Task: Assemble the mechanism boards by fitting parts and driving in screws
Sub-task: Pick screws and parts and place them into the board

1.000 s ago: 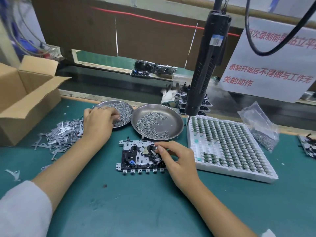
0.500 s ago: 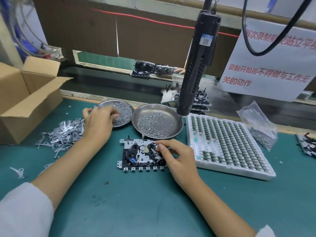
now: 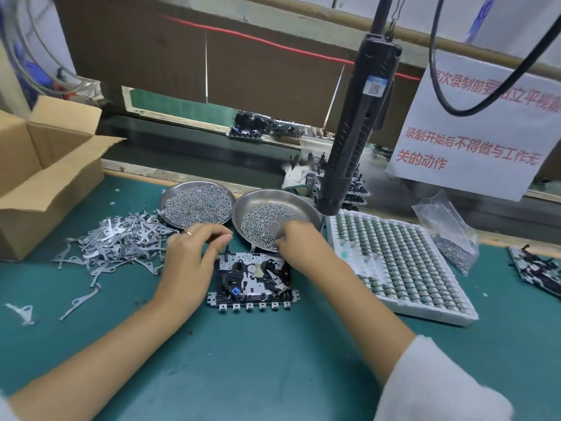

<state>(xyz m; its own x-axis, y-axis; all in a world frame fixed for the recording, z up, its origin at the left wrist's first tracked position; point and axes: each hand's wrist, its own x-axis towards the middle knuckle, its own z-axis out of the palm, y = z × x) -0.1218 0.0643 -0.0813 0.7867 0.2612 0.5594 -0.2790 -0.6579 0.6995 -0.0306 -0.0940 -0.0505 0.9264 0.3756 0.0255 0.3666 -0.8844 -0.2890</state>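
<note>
The mechanism board (image 3: 252, 279), black and silver with a blue part, lies flat on the green mat. My left hand (image 3: 194, 256) hovers at its upper left corner, thumb and fingertips pinched together on something too small to make out. My right hand (image 3: 299, 240) reaches over the board's top right into the right steel dish (image 3: 273, 202). Its fingers curl down onto the screws (image 3: 258, 221) at the dish's near rim, with the fingertips hidden. The left dish (image 3: 197, 203) holds a denser heap of screws. The black electric screwdriver (image 3: 355, 129) hangs above the right dish, untouched.
A pile of flat metal levers (image 3: 115, 241) lies to the left, beside an open cardboard box (image 3: 45, 183). A white tray of small green parts (image 3: 394, 259) sits on the right, with a plastic bag of screws (image 3: 449, 232) and more boards (image 3: 537, 268) beyond it.
My left hand left the left dish and came to the board's upper left corner. My right hand lifted off the board and went into the right dish. The hanging screwdriver swung.
</note>
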